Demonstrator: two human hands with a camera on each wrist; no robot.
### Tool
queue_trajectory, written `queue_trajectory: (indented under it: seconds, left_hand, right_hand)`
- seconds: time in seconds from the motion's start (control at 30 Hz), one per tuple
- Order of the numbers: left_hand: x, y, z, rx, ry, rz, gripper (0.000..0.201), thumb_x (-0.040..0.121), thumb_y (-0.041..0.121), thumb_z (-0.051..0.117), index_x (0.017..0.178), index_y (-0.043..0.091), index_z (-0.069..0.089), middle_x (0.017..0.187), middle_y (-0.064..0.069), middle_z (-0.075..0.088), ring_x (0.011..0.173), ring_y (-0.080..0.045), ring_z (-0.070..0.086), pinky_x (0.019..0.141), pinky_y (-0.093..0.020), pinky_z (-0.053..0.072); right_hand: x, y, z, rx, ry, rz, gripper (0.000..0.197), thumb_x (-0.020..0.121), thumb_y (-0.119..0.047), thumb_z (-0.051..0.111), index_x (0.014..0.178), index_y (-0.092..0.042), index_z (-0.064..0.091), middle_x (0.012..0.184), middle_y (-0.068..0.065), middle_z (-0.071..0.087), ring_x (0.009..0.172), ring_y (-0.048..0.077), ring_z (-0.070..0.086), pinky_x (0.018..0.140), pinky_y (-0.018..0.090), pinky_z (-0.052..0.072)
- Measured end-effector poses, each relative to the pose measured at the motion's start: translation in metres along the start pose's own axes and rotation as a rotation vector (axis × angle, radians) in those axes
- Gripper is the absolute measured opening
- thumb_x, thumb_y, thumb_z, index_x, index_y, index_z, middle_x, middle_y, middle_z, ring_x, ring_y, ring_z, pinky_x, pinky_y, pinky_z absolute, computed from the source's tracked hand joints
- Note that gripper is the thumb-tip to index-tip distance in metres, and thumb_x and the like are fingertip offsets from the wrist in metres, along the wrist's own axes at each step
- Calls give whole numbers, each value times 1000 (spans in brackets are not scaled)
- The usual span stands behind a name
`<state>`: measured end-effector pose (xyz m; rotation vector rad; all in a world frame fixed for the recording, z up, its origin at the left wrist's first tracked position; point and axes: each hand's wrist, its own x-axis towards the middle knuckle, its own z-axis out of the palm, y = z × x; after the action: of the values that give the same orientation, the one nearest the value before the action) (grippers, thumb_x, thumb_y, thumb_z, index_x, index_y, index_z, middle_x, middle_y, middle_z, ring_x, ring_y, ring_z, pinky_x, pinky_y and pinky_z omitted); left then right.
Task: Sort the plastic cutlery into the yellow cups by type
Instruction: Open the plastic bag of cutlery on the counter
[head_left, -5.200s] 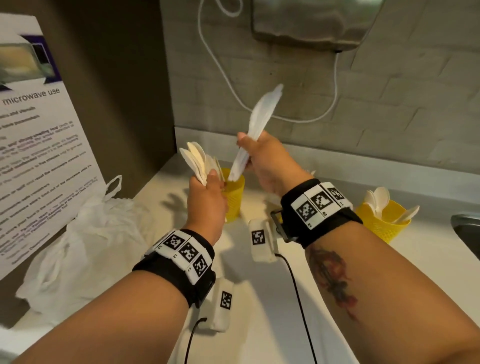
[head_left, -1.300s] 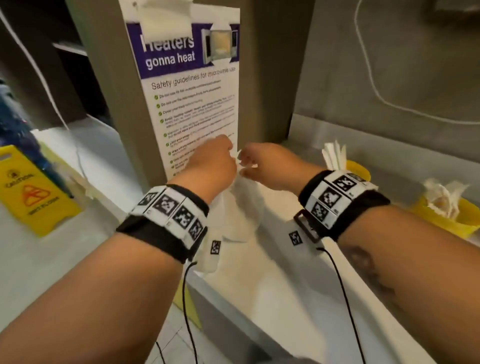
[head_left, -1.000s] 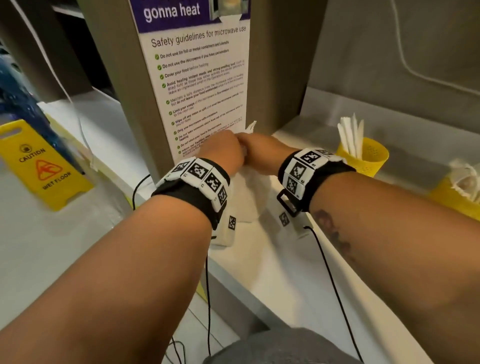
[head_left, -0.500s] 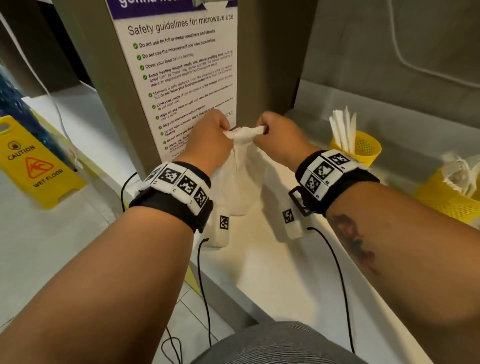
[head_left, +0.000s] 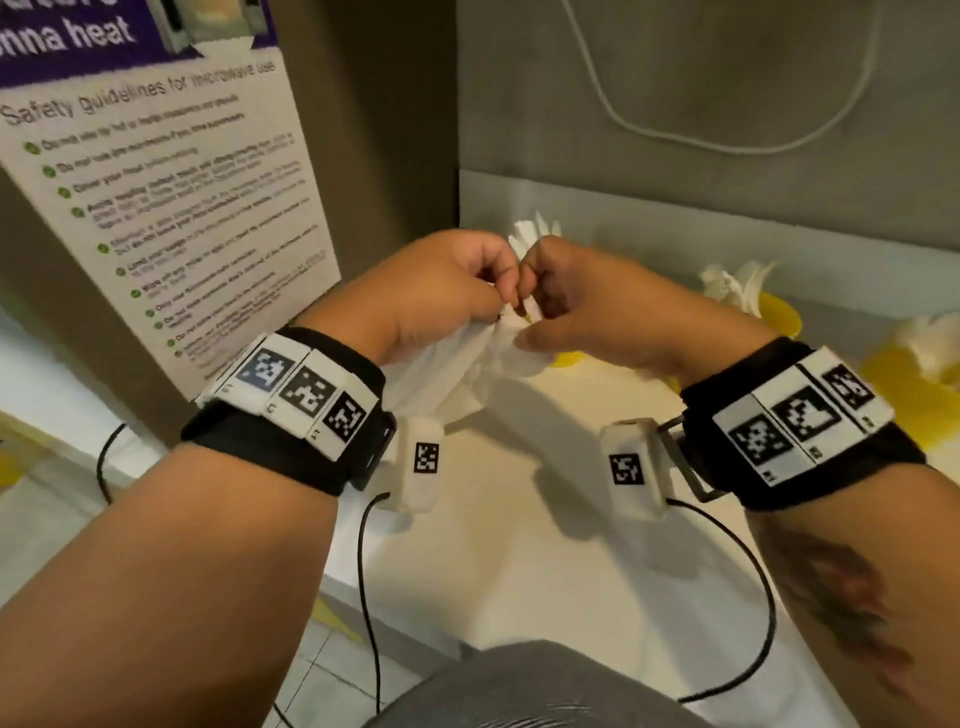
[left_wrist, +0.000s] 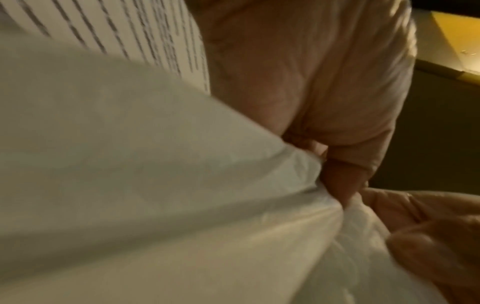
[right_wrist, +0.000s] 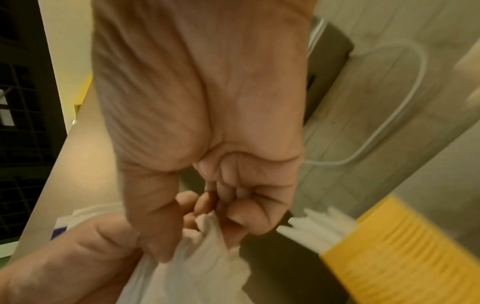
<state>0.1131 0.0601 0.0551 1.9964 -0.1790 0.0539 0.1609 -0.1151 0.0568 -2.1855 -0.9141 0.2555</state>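
Observation:
My left hand (head_left: 493, 291) and right hand (head_left: 543, 306) meet knuckle to knuckle above the counter, each pinching the gathered top of a white plastic bag (head_left: 441, 364). The bag hangs below them. In the left wrist view the bag (left_wrist: 155, 185) fills the frame under my curled fingers (left_wrist: 337, 185). The right wrist view shows the bag (right_wrist: 197, 267) pinched by thumb and fingers (right_wrist: 233, 222), with a yellow cup (right_wrist: 389, 257) of white cutlery (right_wrist: 324, 230) just behind. Two more yellow cups (head_left: 776, 314) (head_left: 914, 379) holding white cutlery stand to the right.
A microwave safety poster (head_left: 171, 208) covers the cabinet side on the left. A white cable (head_left: 675, 140) loops down the grey back wall. The pale counter (head_left: 545, 571) runs toward me, and its front edge drops to the tiled floor at lower left.
My hands have drawn together; the strip of bag stretched between them half a second ago is now bunched between nearly touching fists. The view has swung right, showing more of the cups.

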Motion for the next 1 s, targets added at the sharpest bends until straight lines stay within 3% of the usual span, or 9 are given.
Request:
queue_trajectory:
  seconds: [0.13, 0.23, 0.3, 0.43, 0.53, 0.6, 0.67, 0.83, 1.0]
  left_hand:
    - [14, 18, 43, -161, -251, 70, 28, 68, -9, 57, 67, 18, 60, 76, 6, 66, 75, -14, 58, 67, -26, 47]
    - [21, 31, 73, -304, -447, 108, 31, 69, -12, 57, 65, 18, 60, 78, -2, 64, 80, -22, 57, 74, -33, 46]
    - [24, 39, 92, -414, -553, 127, 29, 70, -16, 54, 66, 12, 57, 74, -3, 63, 81, -20, 59, 75, -29, 49]
    - [28, 54, 122, -508, -699, 183, 33, 71, -19, 52, 65, 14, 57, 72, -4, 61, 76, -24, 56, 74, -33, 50]
    - [35, 60, 139, -499, -668, 197, 39, 70, -20, 49, 64, 17, 61, 72, -2, 61, 69, -19, 57, 71, -31, 50]
    - [41, 60, 146, -369, -600, 222, 37, 74, -18, 49, 71, 17, 62, 74, -1, 60, 67, -13, 55, 66, -27, 46]
    - [47, 58, 149, -163, -550, 236, 35, 81, -18, 49, 80, 14, 62, 76, 1, 61, 64, -5, 56, 61, -18, 46]
    - [50, 36, 145, 45, -491, 106, 25, 84, -8, 63, 89, 16, 68, 83, -4, 67, 70, -11, 59, 58, -19, 51]
    - [54, 10, 125, 592, -426, 120, 30, 82, -6, 58, 95, 18, 71, 93, 4, 70, 81, -11, 61, 60, -15, 44]
  right_hand:
    - [-61, 18, -31, 125, -16, 109, 38, 63, -14, 68, 97, -22, 52, 68, -10, 53, 60, 13, 44, 57, 35, 39]
    - [-103, 24, -46, 258, -8, 168, 40, 65, -4, 59, 103, -11, 49, 82, 24, 50, 66, 23, 46, 54, 30, 43]
    - [-127, 28, -54, 257, -14, 207, 41, 67, -2, 57, 106, -6, 47, 88, 33, 47, 69, 24, 45, 55, 29, 44]
    - [-158, 38, -60, 158, 26, 285, 40, 70, -4, 65, 107, -6, 49, 86, 20, 51, 69, 24, 46, 56, 40, 45]
    - [-173, 42, -63, -34, 82, 330, 31, 71, -23, 64, 101, -19, 57, 90, 13, 62, 73, 30, 54, 67, 49, 51]
    - [-180, 46, -67, -128, 161, 371, 12, 81, -21, 62, 93, -22, 62, 84, 5, 65, 72, 17, 54, 71, 41, 49]
    - [-181, 53, -69, -184, 246, 423, 2, 87, -20, 63, 86, -21, 65, 80, 1, 66, 74, 16, 56, 72, 37, 49]
    - [-167, 75, -60, -363, 259, 580, 24, 91, -35, 60, 79, -14, 64, 74, 5, 59, 74, 24, 54, 66, 35, 44]
    - [-150, 90, -45, -448, 260, 591, 24, 92, -33, 57, 88, -11, 67, 85, 10, 63, 82, 29, 59, 69, 39, 47]
